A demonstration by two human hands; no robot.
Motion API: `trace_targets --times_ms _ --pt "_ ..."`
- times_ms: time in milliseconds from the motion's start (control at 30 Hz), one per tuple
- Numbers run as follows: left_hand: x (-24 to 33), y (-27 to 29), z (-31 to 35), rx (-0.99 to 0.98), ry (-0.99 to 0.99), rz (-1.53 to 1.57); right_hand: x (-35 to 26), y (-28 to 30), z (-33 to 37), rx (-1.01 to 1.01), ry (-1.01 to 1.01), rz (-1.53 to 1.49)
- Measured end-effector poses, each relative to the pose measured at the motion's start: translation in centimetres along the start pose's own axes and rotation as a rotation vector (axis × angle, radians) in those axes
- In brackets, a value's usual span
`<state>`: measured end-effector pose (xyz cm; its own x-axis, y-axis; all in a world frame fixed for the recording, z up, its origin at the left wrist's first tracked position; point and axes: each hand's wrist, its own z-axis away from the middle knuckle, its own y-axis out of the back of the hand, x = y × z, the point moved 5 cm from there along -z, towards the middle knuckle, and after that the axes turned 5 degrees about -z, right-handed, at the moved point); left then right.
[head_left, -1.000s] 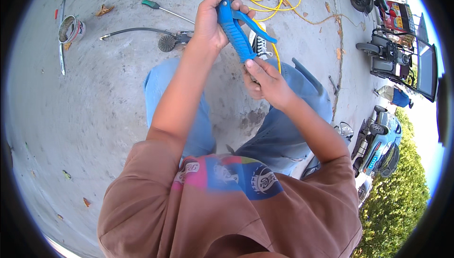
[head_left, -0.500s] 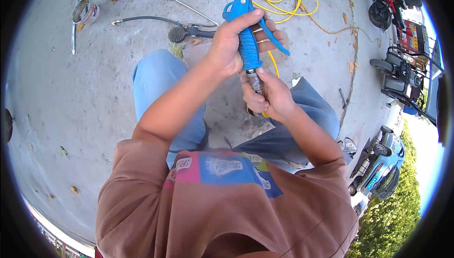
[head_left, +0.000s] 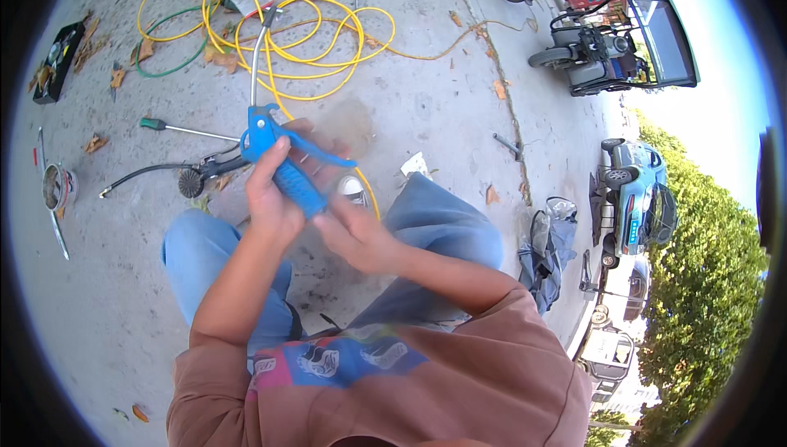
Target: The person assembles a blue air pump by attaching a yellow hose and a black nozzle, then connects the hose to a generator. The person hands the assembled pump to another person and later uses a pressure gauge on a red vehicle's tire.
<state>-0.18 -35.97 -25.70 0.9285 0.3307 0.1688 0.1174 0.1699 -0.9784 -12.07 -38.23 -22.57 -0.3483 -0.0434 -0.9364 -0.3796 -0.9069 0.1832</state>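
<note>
Blue air blow gun point(head_left: 297, 188) held above concrete, between the knees, metal nozzle pointing away. Left hand point(head_left: 269, 198) wrapped round its grip; right hand point(head_left: 357, 235), blurred, closed about the butt end. Beyond: yellow hose point(head_left: 312, 98), loosely coiled. Leftward: green-handled screwdriver point(head_left: 197, 130), tyre inflator point(head_left: 191, 182).

Brown T-shirt point(head_left: 484, 357) – faded blue jeans point(head_left: 447, 226)

Yellow hose point(head_left: 318, 60), screwdriver point(head_left: 197, 131) on grey concrete point(head_left: 426, 95)

Outdoors, bright daylight; grey concrete ground point(head_left: 106, 308), long crack point(head_left: 513, 127); parked blue car point(head_left: 638, 189), leafy green trees point(head_left: 697, 283), pale sky point(head_left: 721, 111).
</note>
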Motion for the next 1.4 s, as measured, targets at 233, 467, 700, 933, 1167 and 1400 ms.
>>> trace_targets --times_ms 233,467,700,933,1167,1400 --pt "-2.1 1.8 0.3 0.249 0.109 -0.439 1.4 -0.3 0.2 0.026 -0.12 -0.264" --pt "-0.3 2.2 0.9 0.283 0.157 -0.456 2.3 -2.2 -0.6 -0.166 -0.397 -0.745" --pt "1.3 1.9 0.4 0.183 0.107 -0.382 1.4 -2.8 -1.8 -0.052 -0.298 -0.542" --pt "1.5 2.8 -0.1 0.352 0.0 -0.433 1.4 -1.1 -3.3 0.081 0.222 0.381" --pt "0.6 3.4 -0.6 0.288 0.062 -0.442 2.6 -1.7 -3.0 -0.083 -0.234 -0.431" --pt "-0.8 3.2 0.0 -0.104 0.198 -0.307 1.4 -4.2 -0.3 -0.542 -0.467 -1.159"
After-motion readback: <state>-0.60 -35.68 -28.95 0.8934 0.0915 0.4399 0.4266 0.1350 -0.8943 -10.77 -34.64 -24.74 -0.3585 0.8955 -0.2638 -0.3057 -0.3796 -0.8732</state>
